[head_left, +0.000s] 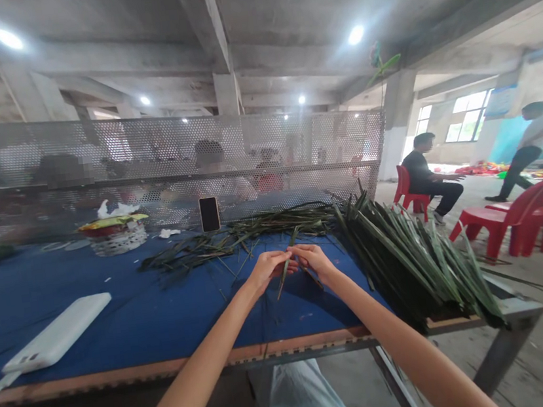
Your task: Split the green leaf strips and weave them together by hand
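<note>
Both hands meet above the blue tabletop [167,322], fingertips close together. My left hand [270,268] is closed, pinching a narrow green leaf strip [284,281] whose end hangs down toward the table. My right hand [312,258] is closed at the same strip, thumb and forefinger pressed together near the left fingertips. Another thin leaf end shows below the right hand. Behind the hands lies a spread of loose leaf strips [198,251]. A thick pile of long green leaves [406,253] rests to the right, overhanging the table's edge.
A white power bank [62,331] with a cable lies at left. Farther back are a white woven basket [117,239] and an upright phone [209,214]. A perforated metal screen [157,155] closes the table's back. Red chairs [501,221] and two people are at right.
</note>
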Available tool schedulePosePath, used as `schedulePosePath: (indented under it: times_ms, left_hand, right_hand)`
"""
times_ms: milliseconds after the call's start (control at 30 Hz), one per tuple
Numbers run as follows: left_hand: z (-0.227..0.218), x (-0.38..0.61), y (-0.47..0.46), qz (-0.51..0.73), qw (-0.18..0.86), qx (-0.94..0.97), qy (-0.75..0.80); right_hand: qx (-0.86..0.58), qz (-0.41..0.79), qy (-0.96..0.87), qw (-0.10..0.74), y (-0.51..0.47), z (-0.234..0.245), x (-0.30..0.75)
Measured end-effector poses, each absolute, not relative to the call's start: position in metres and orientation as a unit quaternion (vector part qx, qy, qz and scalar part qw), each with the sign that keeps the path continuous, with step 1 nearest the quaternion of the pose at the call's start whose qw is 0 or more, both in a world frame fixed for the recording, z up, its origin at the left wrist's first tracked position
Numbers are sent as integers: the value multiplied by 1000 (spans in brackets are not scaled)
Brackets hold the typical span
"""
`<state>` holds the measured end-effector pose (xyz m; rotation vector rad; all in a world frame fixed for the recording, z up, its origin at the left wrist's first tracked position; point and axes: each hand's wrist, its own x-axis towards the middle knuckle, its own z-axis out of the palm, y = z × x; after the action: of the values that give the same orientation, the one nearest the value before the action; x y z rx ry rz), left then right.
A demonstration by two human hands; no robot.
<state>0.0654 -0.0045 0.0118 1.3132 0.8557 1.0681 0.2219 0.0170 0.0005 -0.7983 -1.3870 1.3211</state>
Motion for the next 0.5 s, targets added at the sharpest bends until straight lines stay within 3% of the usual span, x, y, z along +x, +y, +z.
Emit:
schedulePosePath:
  times_ms: [133, 333, 500]
  left_hand:
    - [12, 66, -4, 471, 564, 575, 360]
    - [14, 68, -8, 485, 537, 583, 370]
    - [15, 70, -13, 466, 530, 601, 374]
  right_hand:
    - [-336, 543, -576, 511, 15, 3, 221]
    - [-384, 480, -479, 627, 27, 16, 242]
    - [-373, 499, -438, 648, 50, 33, 266]
